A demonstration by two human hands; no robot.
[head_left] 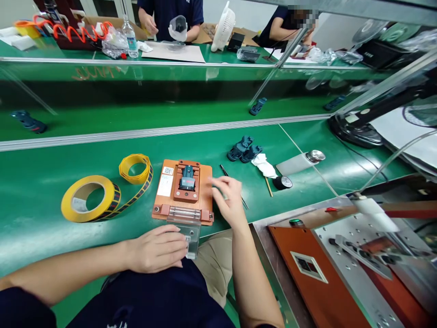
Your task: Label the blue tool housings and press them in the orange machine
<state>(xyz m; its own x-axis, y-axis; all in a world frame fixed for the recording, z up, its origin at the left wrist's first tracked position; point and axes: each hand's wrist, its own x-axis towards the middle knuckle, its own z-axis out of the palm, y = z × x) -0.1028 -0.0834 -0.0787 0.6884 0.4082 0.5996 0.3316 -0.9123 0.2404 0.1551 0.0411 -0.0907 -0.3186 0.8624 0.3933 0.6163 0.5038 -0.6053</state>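
Note:
My left hand [159, 248] lies flat, fingers stretched out, against the clear plastic flap [194, 237] hinged to the near edge of an orange fixture board [205, 175]. The flap is swung down toward my body. In the board's brown cradle [186, 195] sits a dark blue-green housing part [187, 177] with a small label. My right hand [229, 197] hovers by the board's right edge, fingers apart and slightly blurred, with nothing visible in them. Beside it, a thin black rod-like tool [223, 170] lies partly hidden under the hand.
Left of the board are a yellow label roll [70, 200] and a smaller yellow coil [123, 168]. Two more housings [241, 148], white tissue [264, 166], a metal-topped bottle [293, 163] and a round gauge [282, 182] lie right. A metal machine [327, 246] stands at the right.

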